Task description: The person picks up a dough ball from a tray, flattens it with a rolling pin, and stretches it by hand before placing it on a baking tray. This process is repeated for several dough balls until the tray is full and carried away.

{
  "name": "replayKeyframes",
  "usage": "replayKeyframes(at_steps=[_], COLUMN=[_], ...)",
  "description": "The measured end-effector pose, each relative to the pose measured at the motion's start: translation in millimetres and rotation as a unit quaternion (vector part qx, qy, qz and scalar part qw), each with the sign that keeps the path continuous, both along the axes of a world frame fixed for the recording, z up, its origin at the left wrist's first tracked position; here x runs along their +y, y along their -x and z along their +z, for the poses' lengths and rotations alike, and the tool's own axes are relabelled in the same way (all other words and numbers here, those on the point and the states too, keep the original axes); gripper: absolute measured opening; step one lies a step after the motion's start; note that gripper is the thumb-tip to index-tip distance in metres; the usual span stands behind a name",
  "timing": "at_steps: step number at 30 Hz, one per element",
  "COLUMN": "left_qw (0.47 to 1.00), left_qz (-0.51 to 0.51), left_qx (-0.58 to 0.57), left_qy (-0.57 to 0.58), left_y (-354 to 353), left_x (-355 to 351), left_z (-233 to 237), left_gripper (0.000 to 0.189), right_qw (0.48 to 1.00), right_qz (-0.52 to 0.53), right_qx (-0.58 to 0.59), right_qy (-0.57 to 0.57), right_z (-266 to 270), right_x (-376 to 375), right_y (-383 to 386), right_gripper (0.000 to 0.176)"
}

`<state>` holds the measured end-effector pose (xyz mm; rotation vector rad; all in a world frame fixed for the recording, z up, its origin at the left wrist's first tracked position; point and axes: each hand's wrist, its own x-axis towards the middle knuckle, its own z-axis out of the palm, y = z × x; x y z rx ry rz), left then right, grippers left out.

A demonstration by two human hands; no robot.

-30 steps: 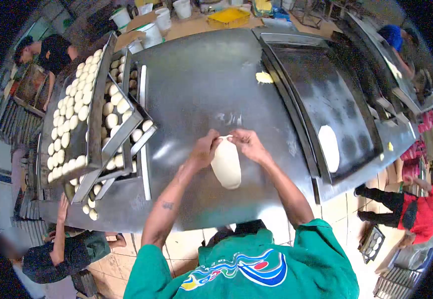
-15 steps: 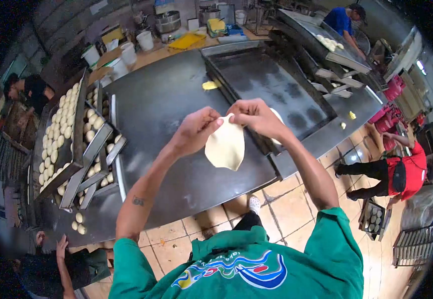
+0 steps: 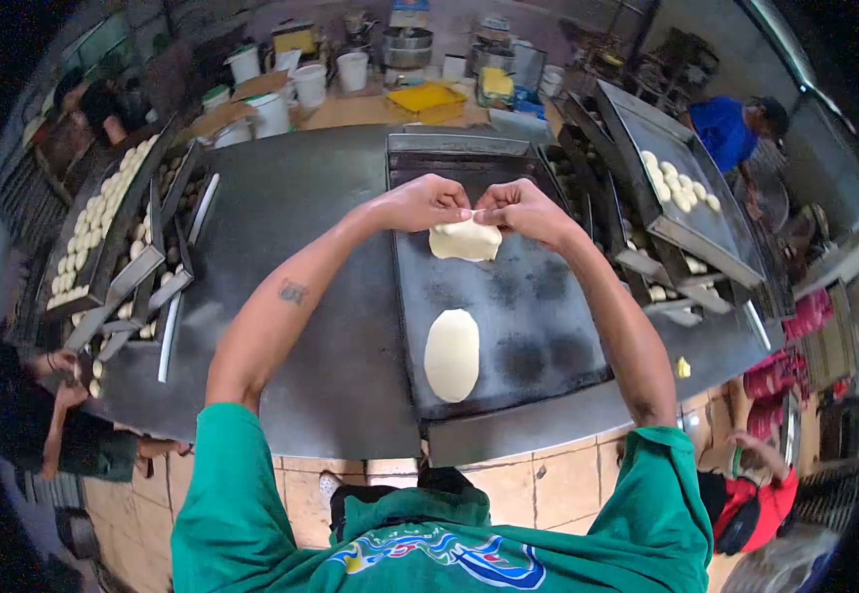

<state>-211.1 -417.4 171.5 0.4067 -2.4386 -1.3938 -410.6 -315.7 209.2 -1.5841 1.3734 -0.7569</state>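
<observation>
A pale sheet of dough hangs from my fingers over the far part of a dark baking tray. My left hand pinches its upper edge from the left. Close beside it, my right hand grips the same edge, thumbs nearly meeting. The lower end of the sheet droops toward the tray surface. Nearer to me, a flat oval piece of dough lies on the left side of the tray.
Stacked trays of dough balls stand left and right. A metal tabletop extends left of the baking tray. White buckets and a yellow tray sit at the back. Other people work around; one in blue is behind the right stack.
Both hands have carried the dough sheet from over the tabletop to over the far part of the tray. The view has turned right, and the flat oval dough now shows fully.
</observation>
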Motion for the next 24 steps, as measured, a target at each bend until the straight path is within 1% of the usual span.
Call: replayKeyframes(at_steps=[1, 3, 5, 6, 9, 10, 11, 12, 13, 14, 15, 16, 17, 18, 19, 20, 21, 22, 23, 24], left_qw=[1.0, 0.999, 0.997, 0.995, 0.993, 0.992, 0.986, 0.979, 0.968, 0.946, 0.945, 0.933, 0.918, 0.921, 0.922, 0.92, 0.918, 0.937, 0.943, 0.952], left_qz=[0.012, 0.017, 0.032, 0.034, 0.059, 0.068, 0.077, 0.1, 0.153, 0.224, 0.226, 0.283, 0.337, 0.316, 0.315, 0.32, 0.327, 0.331, 0.333, 0.295], left_qx=[-0.001, -0.032, -0.061, -0.087, -0.091, -0.091, -0.1, -0.139, -0.185, -0.221, -0.222, -0.204, -0.186, -0.184, -0.184, -0.188, -0.19, -0.085, 0.021, 0.074], left_qy=[-0.004, 0.029, 0.029, 0.038, 0.038, 0.047, 0.108, 0.111, 0.08, 0.083, 0.081, 0.088, 0.093, 0.13, 0.127, 0.123, 0.122, 0.071, 0.022, -0.03], left_y=[6.3, 12.0, 10.4, 9.3, 9.1, 12.0, 16.0, 22.4, 31.2, 42.6, 50.4, 56.8, 60.1, 61.1, 59.5, 55.7, 50.1, 37.6, 17.3, -9.4], left_x=[-6.3, -15.1, -12.4, -13.2, -27.9, -41.6, -54.6, -69.3, -75.6, -79.0, -79.0, -78.2, -78.0, -85.1, -83.5, -81.3, -77.7, -61.2, -36.0, -11.5], left_z=[-3.1, -10.9, 0.8, 4.2, -14.6, -40.2, -65.5, -98.2, -125.7, -151.4, -162.6, -171.3, -179.0, -191.4, -187.7, -183.2, -170.4, -149.5, -126.1, -107.9], left_gripper=[0.021, 0.024, 0.025, 0.027, 0.028, 0.027, 0.026, 0.027, 0.028, 0.027, 0.027, 0.025, 0.024, 0.025, 0.025, 0.025, 0.025, 0.025, 0.025, 0.028], right_qw=[1.0, 0.999, 0.999, 0.999, 0.998, 0.996, 0.996, 0.995, 0.993, 0.993, 0.995, 0.996, 0.996, 0.999, 0.999, 0.999, 0.998, 0.997, 0.997, 0.991], right_qz=[0.001, 0.024, 0.038, 0.039, 0.059, 0.076, 0.071, 0.063, 0.053, 0.057, 0.03, 0.003, 0.005, -0.015, -0.035, -0.036, -0.052, -0.067, -0.065, -0.114], right_qx=[0.01, 0.006, -0.017, -0.004, -0.012, -0.02, -0.026, -0.01, 0.006, 0.005, 0.034, 0.063, 0.064, 0.032, 0.0, 0.002, -0.008, -0.02, -0.02, 0.053], right_qy=[-0.009, -0.021, -0.023, -0.031, -0.032, -0.035, -0.048, -0.074, -0.104, -0.108, -0.085, -0.062, -0.065, -0.04, -0.013, -0.015, -0.029, -0.041, -0.037, -0.055], right_z=[-5.1, -14.8, -21.7, -23.3, -50.9, -73.5, -96.6, -123.1, -149.9, -168.9, -182.3, -197.5, -212.9, -231.5, -246.7, -259.7, -268.7, -270.9, -264.7, -256.0], right_x=[-8.0, -20.1, -29.7, -34.9, -63.1, -78.7, -91.5, -110.5, -124.0, -131.6, -139.0, -148.1, -154.0, -159.5, -163.3, -165.1, -167.4, -168.7, -165.0, -152.8], right_y=[8.8, 20.2, 24.7, 25.3, 28.4, 31.5, 31.4, 33.3, 34.4, 32.5, 28.3, 26.5, 24.7, 24.1, 23.8, 26.6, 32.8, 36.9, 36.2, 32.2], right_gripper=[0.01, 0.009, 0.014, 0.014, 0.014, 0.014, 0.014, 0.014, 0.014, 0.014, 0.015, 0.016, 0.016, 0.018, 0.021, 0.021, 0.027, 0.032, 0.032, 0.043])
